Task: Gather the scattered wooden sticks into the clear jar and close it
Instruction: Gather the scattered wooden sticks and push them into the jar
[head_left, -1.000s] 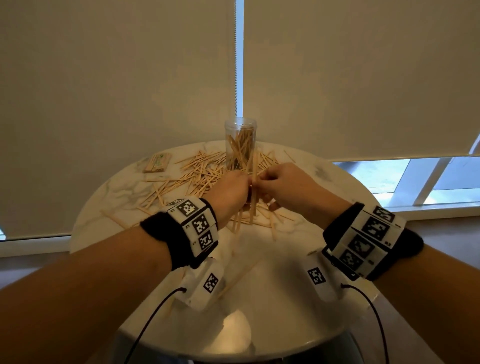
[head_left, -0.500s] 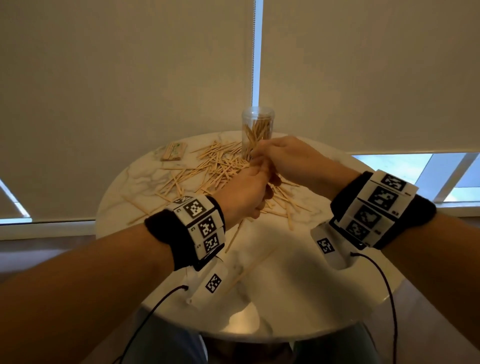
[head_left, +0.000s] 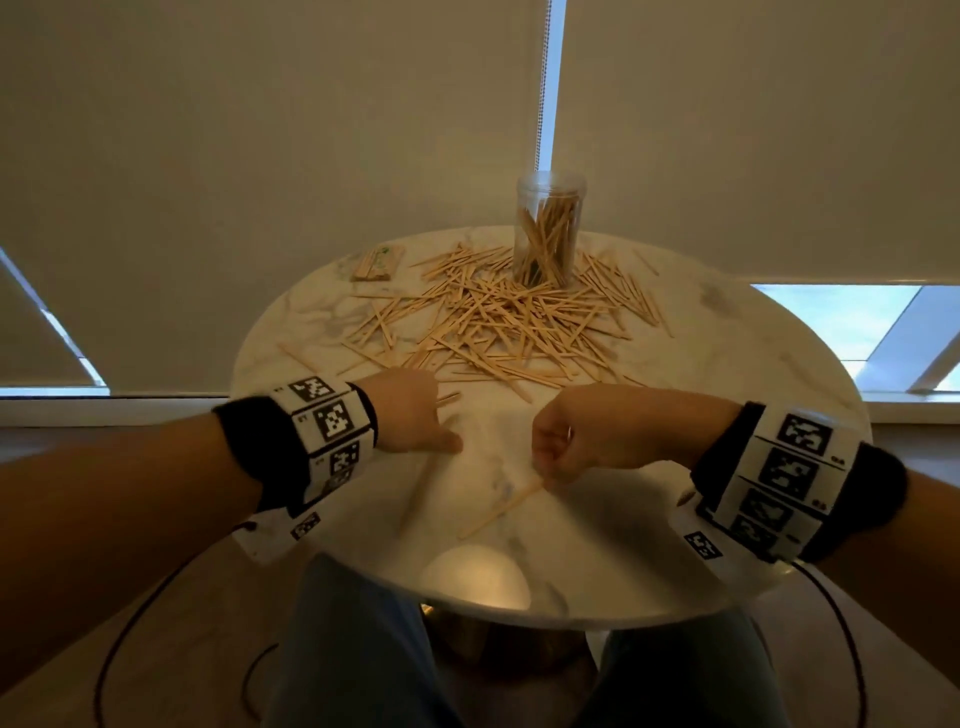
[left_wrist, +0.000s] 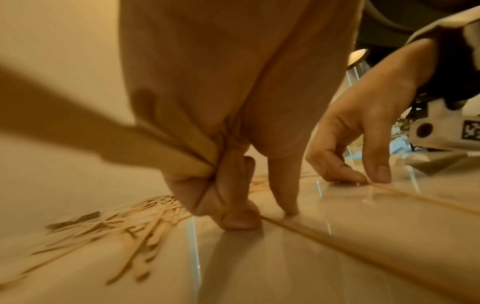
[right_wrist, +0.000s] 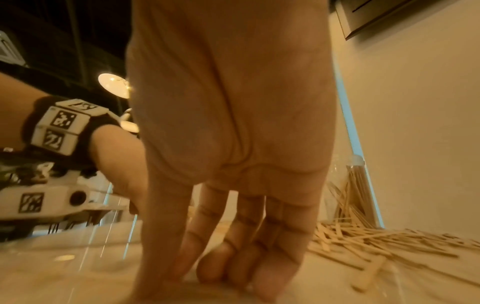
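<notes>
Marble table (head_left: 727, 332), both hands pinching sticks, jar (head_left: 549, 228) w/o lid

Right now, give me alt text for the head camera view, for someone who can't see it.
Two hands reach over a round marble table: the right hand pinches one wooden stick, the left hand touches another. Beyond them, a pile of sticks surrounds an open clear jar, partly filled.

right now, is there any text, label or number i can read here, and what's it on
No text reads for certain.
left wristband: marker squares only; the tiny characters beside them are too small to read.
right wristband: the same.
small packet: print too blurred to read.
clear jar: no label visible.
</notes>
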